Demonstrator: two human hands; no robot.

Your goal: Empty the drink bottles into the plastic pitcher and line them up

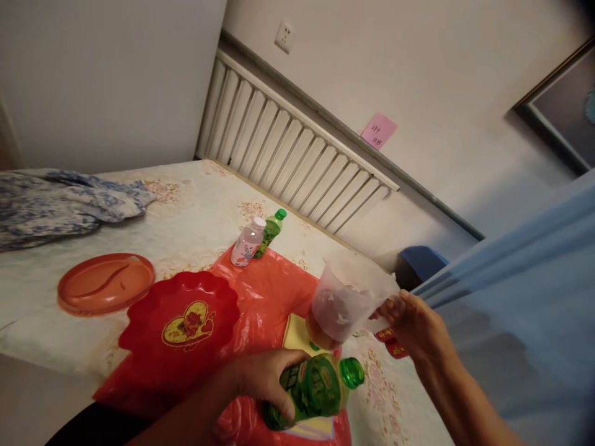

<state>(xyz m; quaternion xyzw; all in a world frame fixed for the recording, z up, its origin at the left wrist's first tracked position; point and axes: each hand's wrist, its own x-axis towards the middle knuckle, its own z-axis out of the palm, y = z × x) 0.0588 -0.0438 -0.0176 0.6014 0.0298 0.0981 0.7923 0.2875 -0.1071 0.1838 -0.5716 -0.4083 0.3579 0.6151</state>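
While a green bottle [312, 390] is gripped on its side by the left hand [264, 378], a translucent cup [344, 297] is held tilted by the right hand [413, 322] just beyond it.

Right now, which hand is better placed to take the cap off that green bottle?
Probably the right hand: the left hand already wraps the green bottle, but the right must first put down the plastic cup.

Your left hand [264, 378] covers part of the green bottle [313, 390]; the writing on the pink note [379, 131] is too small to read.
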